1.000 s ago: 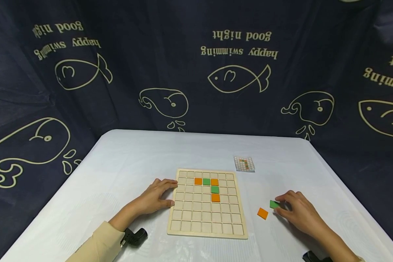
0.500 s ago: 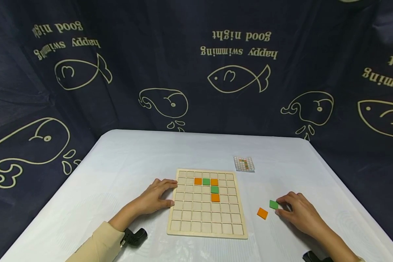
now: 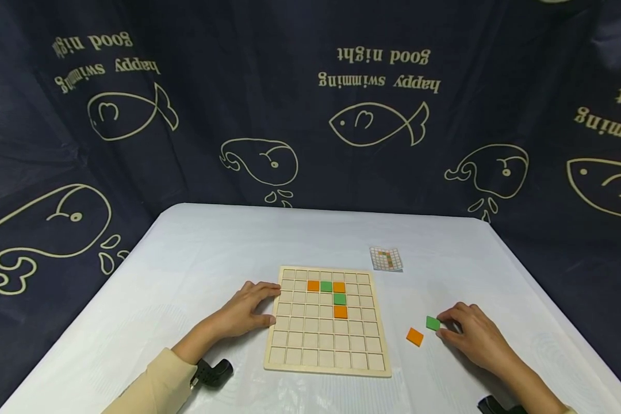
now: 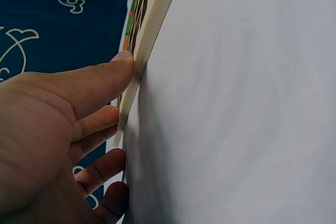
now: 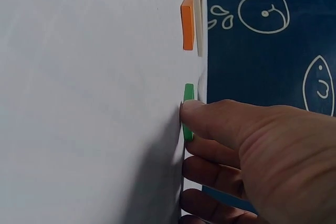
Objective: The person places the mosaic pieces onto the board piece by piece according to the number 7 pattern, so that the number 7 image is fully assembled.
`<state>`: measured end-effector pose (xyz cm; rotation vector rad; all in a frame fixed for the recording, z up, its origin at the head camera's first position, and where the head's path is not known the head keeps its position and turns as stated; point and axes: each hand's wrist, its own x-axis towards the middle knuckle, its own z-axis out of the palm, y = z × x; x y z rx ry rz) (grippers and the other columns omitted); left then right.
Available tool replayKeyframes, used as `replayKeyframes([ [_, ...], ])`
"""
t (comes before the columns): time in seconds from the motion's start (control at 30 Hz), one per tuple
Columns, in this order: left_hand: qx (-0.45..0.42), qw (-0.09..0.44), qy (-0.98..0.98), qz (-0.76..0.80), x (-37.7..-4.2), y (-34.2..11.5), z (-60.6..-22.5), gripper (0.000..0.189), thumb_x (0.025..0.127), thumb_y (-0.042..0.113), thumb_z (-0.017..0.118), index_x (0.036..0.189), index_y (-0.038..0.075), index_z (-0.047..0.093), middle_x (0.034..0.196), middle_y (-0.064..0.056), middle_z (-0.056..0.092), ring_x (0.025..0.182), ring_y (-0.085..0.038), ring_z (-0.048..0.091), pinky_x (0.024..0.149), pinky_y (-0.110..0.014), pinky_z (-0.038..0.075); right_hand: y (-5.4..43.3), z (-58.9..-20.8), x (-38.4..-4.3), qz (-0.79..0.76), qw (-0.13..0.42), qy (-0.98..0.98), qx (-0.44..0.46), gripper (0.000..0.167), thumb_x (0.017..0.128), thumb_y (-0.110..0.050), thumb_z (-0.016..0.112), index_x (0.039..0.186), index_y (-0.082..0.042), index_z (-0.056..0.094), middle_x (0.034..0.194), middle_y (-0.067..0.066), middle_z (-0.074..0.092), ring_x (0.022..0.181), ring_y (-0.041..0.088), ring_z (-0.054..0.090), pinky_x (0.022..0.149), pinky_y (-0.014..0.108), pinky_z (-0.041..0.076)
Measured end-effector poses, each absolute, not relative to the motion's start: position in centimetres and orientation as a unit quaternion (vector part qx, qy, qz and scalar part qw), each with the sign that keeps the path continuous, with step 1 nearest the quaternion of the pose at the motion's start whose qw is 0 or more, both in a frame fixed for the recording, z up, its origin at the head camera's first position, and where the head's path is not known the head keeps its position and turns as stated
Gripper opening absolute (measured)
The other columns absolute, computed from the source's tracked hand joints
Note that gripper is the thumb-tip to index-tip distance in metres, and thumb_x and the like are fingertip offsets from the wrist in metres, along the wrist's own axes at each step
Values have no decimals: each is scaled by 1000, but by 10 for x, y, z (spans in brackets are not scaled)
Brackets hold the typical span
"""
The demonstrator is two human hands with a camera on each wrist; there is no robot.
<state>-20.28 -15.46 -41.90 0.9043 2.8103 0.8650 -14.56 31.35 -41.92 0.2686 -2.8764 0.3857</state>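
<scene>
A pale wooden grid board lies on the white table. Set in its cells are orange and green square tiles, such as a green tile near the upper middle. My left hand rests against the board's left side, thumb and fingertips touching the edge; the left wrist view shows the thumb on the board's rim. To the right of the board, my right hand pinches a loose green tile between thumb and forefinger, the tile lying on the tabletop. A loose orange tile lies beside it, untouched.
A small printed card with a coloured grid pattern lies beyond the board's upper right corner. Behind the white table hangs a dark curtain with fish and whale drawings.
My right fingers have drawn back slightly rightward on the loose green tile, so more of its top shows than a second ago. The left hand and the board have stayed still.
</scene>
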Motion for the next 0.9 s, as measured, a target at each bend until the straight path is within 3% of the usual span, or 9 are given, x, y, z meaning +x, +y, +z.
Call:
replayKeyframes([
  [0.9,298,38,910,284,-205,-155,-421,56,85,26,69,135,8,51,145,-5,45,118,-22,40,98,-50,32,295,-414,-152,162,145,-969,115,20,70,-20,81,87,-18,71,80,-11,58,77,8,46,67,28,41],
])
